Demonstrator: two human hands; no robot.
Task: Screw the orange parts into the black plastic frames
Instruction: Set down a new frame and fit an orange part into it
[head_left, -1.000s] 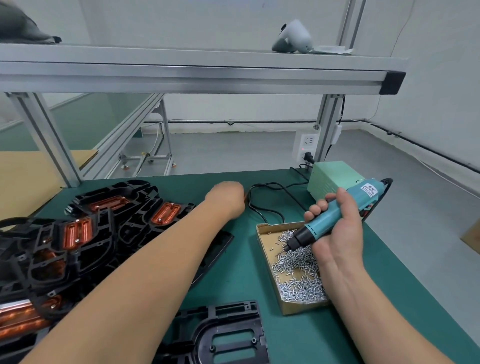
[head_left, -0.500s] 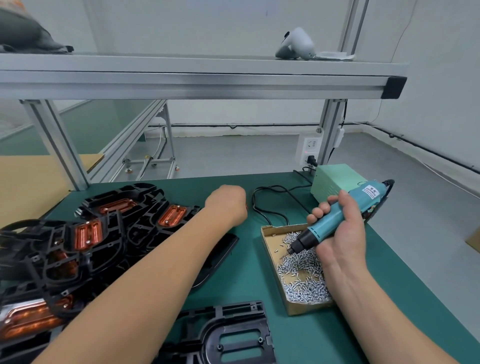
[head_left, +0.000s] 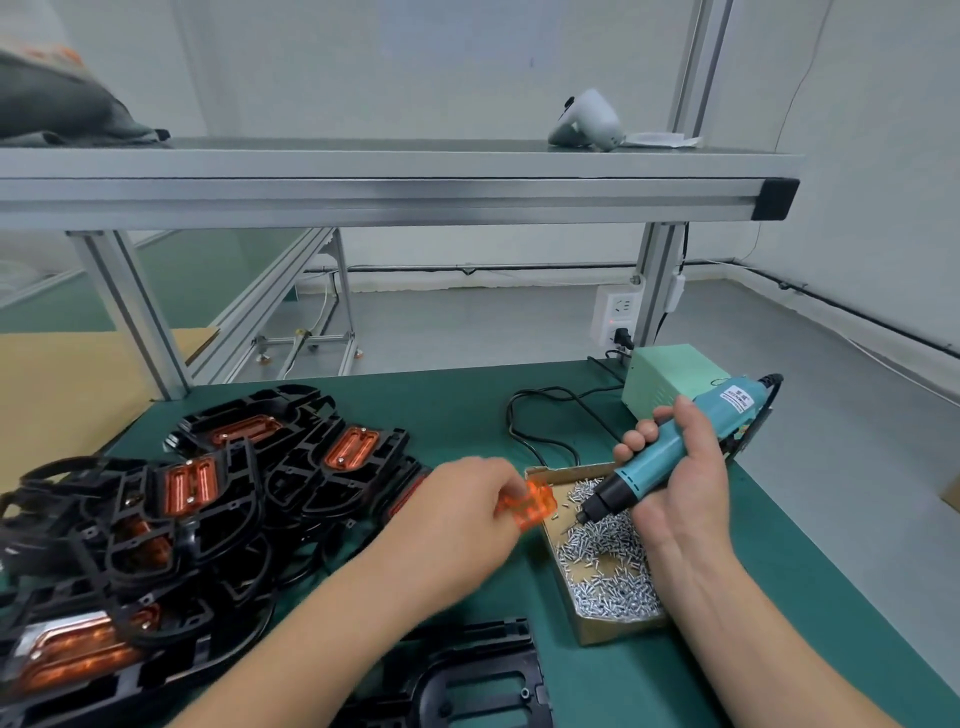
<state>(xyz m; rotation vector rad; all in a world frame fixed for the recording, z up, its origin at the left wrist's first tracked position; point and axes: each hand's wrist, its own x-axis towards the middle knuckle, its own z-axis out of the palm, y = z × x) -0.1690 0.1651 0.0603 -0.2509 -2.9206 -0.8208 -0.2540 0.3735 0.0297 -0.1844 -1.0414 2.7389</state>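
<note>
Landmark: a shallow cardboard screw box (head_left: 597, 631) on the green bench (head_left: 467, 405), holding a heap of small silver screws (head_left: 608, 561)
Left hand (head_left: 467, 499): fingers curled, pinching a clear orange part (head_left: 530, 504) just beside the far left corner of the screw box; the hand is blurred
Right hand (head_left: 680, 467): wrapped round a teal electric screwdriver (head_left: 670, 452) above the screw box, tilted, dark tip pointing down at the screws; whether the bit touches them cannot be told
Empty frame: one black plastic frame (head_left: 467, 675) lies flat to the near left of the screw box, partly under the left forearm
Frame pile (head_left: 208, 509): black frames with orange parts seated in them, heaped well to the left of the screw box
Power unit (head_left: 670, 379): a pale green case just beyond the screw box, with a black cable looping on the bench beside it
Shelf (head_left: 363, 171): an aluminium shelf above and beyond the screw box, with a white handheld device (head_left: 587, 122) resting on it
</note>
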